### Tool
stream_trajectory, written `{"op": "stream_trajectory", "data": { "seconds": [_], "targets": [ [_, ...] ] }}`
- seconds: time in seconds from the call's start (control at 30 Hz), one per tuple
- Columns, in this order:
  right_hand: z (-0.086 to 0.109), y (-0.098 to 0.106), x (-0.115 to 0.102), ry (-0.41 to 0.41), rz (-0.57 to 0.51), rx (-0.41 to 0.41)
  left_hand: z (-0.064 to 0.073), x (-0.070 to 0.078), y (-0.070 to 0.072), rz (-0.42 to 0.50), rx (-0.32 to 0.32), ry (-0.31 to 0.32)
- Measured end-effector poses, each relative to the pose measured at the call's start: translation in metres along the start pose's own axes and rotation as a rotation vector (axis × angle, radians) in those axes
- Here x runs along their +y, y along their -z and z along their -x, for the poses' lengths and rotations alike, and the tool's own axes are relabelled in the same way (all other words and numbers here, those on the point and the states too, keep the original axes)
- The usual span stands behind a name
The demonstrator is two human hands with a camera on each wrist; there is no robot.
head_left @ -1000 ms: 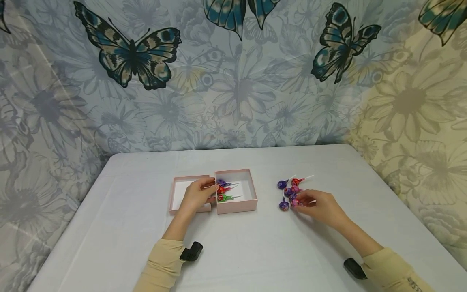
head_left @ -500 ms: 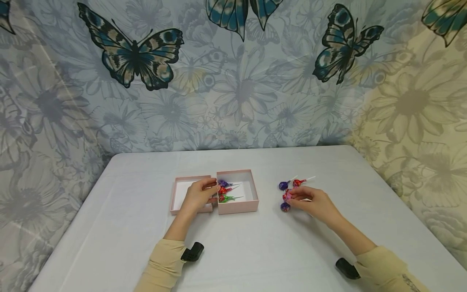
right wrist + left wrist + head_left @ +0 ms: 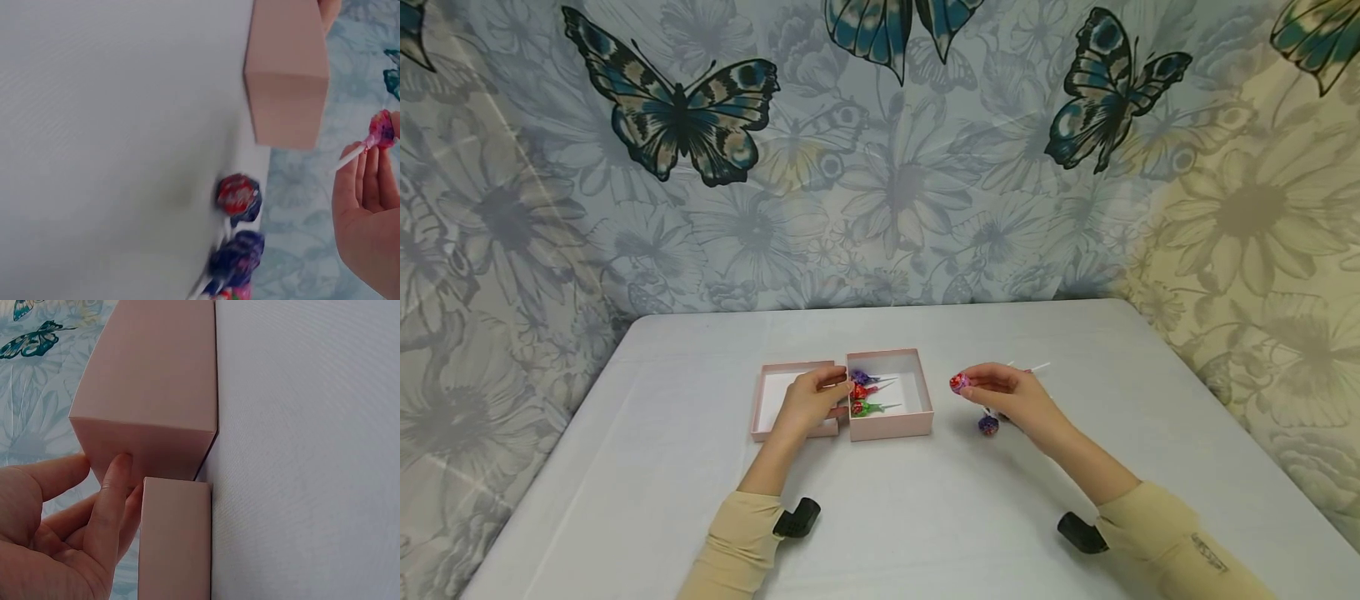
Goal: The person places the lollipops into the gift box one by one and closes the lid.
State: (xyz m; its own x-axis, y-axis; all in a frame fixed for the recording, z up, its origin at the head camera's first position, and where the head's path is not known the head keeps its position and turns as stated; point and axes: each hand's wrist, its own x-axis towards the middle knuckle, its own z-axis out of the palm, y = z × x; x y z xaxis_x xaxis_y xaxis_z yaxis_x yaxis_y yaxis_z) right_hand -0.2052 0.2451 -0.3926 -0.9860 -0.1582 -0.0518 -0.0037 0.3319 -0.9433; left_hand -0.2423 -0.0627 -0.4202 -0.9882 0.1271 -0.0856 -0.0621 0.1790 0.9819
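Note:
My right hand (image 3: 1013, 392) pinches a pink-and-red wrapped lollipop (image 3: 958, 382) above the table; in the right wrist view its white stick points away from the fingertips. My left hand (image 3: 808, 400) touches the left wall of an open pink box (image 3: 891, 426), thumb at the rim and another finger flat against the outside. Purple (image 3: 861, 377), red (image 3: 860, 391) and green (image 3: 861, 408) lollipops lie along the box's left side, sticks to the right. Below the right hand a dark purple lollipop (image 3: 988, 426) lies on the table, with others partly hidden behind the hand.
A shallower pink box part (image 3: 757, 400) with a white inside sits left of the box, beneath the left hand. In the right wrist view, more lollipops (image 3: 237, 257) lie on the white table (image 3: 880, 517). A butterfly-print backdrop (image 3: 895, 200) stands behind the table.
My right hand has taken a pink-and-red lollipop out of the pile and carried it up and left, towards the box. The left hand stays at the box's wall.

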Motion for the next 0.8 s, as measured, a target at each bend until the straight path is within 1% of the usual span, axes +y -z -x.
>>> {"op": "stream_trajectory", "data": {
  "seconds": [0.2, 0.5, 0.73, 0.8],
  "targets": [
    [-0.010, -0.014, -0.010, -0.004, -0.064, -0.007, 0.001, 0.000, 0.000, -0.004, 0.001, -0.003],
    [-0.026, -0.037, -0.029, 0.020, -0.111, -0.034, 0.000, -0.001, 0.002, -0.002, 0.006, 0.001],
    [-0.040, -0.057, -0.037, 0.074, -0.061, -0.098, -0.001, -0.002, 0.002, 0.001, -0.003, -0.005],
    [-0.044, -0.062, -0.036, 0.071, -0.038, -0.116, -0.001, -0.002, 0.002, -0.007, -0.002, -0.007]
  ]
}}
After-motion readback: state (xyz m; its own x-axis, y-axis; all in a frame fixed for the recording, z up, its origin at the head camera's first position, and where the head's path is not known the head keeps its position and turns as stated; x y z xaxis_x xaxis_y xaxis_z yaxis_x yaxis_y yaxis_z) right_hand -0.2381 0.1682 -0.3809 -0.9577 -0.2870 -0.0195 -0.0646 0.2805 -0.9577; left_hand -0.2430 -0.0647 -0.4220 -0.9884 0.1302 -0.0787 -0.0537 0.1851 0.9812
